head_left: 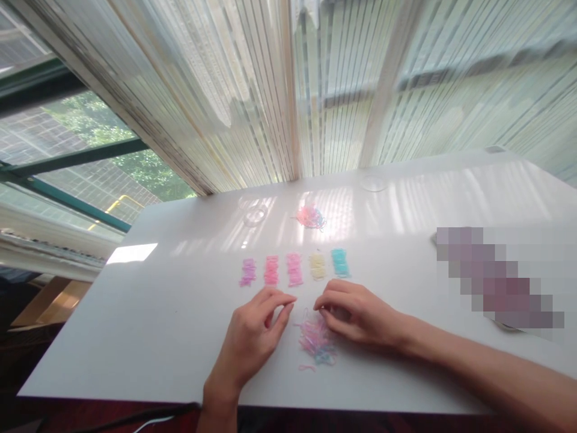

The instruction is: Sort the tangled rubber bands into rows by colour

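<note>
On a white table [162, 337], a mixed heap of small pastel elastic bands [316, 341] lies between my hands. My left hand [255, 334] rests just left of the heap, fingers curled with thumb and forefinger pinched together. My right hand [354, 310] sits at the heap's upper right edge, fingertips bent down onto the bands. Beyond my hands runs a row of sorted piles: purple [247, 272], pink [271, 269], lighter pink [294, 269], yellow [317, 265] and teal [340, 262]. What each pinch holds is too small to make out.
Another mixed heap of bands [310, 216] lies farther back. Two clear round dishes [253, 211] [374, 182] stand near the table's far edge, below vertical blinds [288, 90]. A blurred-out patch [496, 279] covers something at the right. A window [90, 156] shows on the left.
</note>
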`<move>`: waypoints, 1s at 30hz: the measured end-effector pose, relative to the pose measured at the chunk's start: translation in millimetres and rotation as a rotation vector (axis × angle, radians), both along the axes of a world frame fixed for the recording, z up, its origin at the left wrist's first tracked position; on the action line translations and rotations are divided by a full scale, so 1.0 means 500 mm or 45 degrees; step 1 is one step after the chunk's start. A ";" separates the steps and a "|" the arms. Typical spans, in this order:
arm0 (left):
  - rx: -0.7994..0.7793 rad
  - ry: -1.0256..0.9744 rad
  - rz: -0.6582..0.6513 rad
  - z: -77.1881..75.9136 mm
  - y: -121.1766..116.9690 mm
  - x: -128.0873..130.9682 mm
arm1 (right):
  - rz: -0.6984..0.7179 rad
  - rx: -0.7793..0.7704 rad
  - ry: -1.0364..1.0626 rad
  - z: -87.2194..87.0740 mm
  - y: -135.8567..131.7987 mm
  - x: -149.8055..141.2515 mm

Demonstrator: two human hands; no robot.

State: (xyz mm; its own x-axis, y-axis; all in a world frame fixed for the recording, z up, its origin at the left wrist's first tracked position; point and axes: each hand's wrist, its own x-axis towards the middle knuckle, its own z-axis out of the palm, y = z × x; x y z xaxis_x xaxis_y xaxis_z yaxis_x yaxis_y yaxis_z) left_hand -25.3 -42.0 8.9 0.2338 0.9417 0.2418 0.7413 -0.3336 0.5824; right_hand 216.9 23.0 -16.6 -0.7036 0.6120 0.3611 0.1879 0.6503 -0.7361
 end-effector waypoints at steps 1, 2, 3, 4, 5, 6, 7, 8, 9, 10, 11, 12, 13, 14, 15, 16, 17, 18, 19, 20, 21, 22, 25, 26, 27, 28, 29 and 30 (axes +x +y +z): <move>-0.077 -0.007 -0.045 0.006 -0.012 0.003 | 0.016 -0.010 -0.003 0.003 0.000 0.001; -0.143 -0.008 -0.081 0.011 -0.022 0.006 | 0.036 -0.021 -0.008 0.006 0.000 0.003; -0.187 -0.006 -0.099 0.013 -0.032 0.009 | 0.060 -0.031 -0.020 0.009 0.000 0.004; -0.213 -0.003 -0.107 0.014 -0.039 0.011 | 0.085 -0.036 -0.033 0.012 0.000 0.006; -0.222 0.002 -0.107 0.012 -0.044 0.013 | 0.113 -0.036 -0.052 0.014 0.000 0.007; -0.214 0.007 -0.099 0.010 -0.048 0.015 | 0.141 -0.031 -0.074 0.016 0.000 0.008; -0.196 0.014 -0.088 0.006 -0.049 0.017 | 0.164 -0.020 -0.097 0.017 -0.001 0.009; -0.170 0.021 -0.074 0.003 -0.049 0.019 | 0.181 -0.005 -0.118 0.017 -0.001 0.009; -0.142 0.028 -0.059 -0.001 -0.049 0.021 | 0.194 0.009 -0.137 0.016 -0.002 0.010; -0.118 0.033 -0.046 -0.003 -0.047 0.024 | 0.201 0.022 -0.153 0.015 -0.002 0.010; -0.101 0.036 -0.039 -0.006 -0.046 0.027 | 0.208 0.031 -0.167 0.014 -0.003 0.010; -0.093 0.038 -0.039 -0.007 -0.046 0.029 | 0.211 0.036 -0.176 0.013 -0.003 0.010; -0.092 0.037 -0.045 -0.008 -0.045 0.031 | 0.215 0.039 -0.180 0.013 -0.003 0.010; -0.098 0.035 -0.056 -0.009 -0.045 0.032 | 0.216 0.040 -0.180 0.012 -0.003 0.010; -0.105 0.031 -0.066 -0.010 -0.046 0.033 | 0.214 0.042 -0.174 0.012 -0.003 0.010; -0.109 0.027 -0.073 -0.011 -0.046 0.032 | 0.210 0.044 -0.165 0.012 -0.003 0.010; -0.106 0.027 -0.072 -0.011 -0.046 0.031 | 0.203 0.044 -0.158 0.013 -0.002 0.010; -0.096 0.034 -0.063 -0.011 -0.044 0.030 | 0.198 0.044 -0.154 0.014 -0.002 0.011; -0.081 0.049 -0.044 -0.011 -0.042 0.029 | 0.197 0.044 -0.152 0.015 -0.001 0.011; -0.066 0.072 -0.022 -0.010 -0.039 0.029 | 0.198 0.043 -0.150 0.016 -0.001 0.011; -0.055 0.098 -0.003 -0.009 -0.035 0.029 | 0.201 0.045 -0.149 0.017 -0.001 0.011; -0.052 0.124 0.004 -0.008 -0.030 0.031 | 0.204 0.048 -0.150 0.018 0.000 0.011; -0.083 0.164 -0.041 -0.002 -0.020 0.042 | 0.194 0.064 -0.155 0.017 0.000 0.011; -0.098 0.165 -0.062 0.000 -0.018 0.046 | 0.189 0.069 -0.151 0.016 0.000 0.011; -0.114 0.162 -0.078 0.001 -0.018 0.049 | 0.185 0.073 -0.145 0.015 0.000 0.011; -0.128 0.155 -0.090 0.002 -0.018 0.050 | 0.182 0.077 -0.138 0.014 0.000 0.010; -0.140 0.143 -0.096 0.002 -0.020 0.049 | 0.179 0.082 -0.133 0.014 0.000 0.010; -0.145 0.126 -0.098 0.002 -0.023 0.047 | 0.180 0.086 -0.130 0.013 0.000 0.010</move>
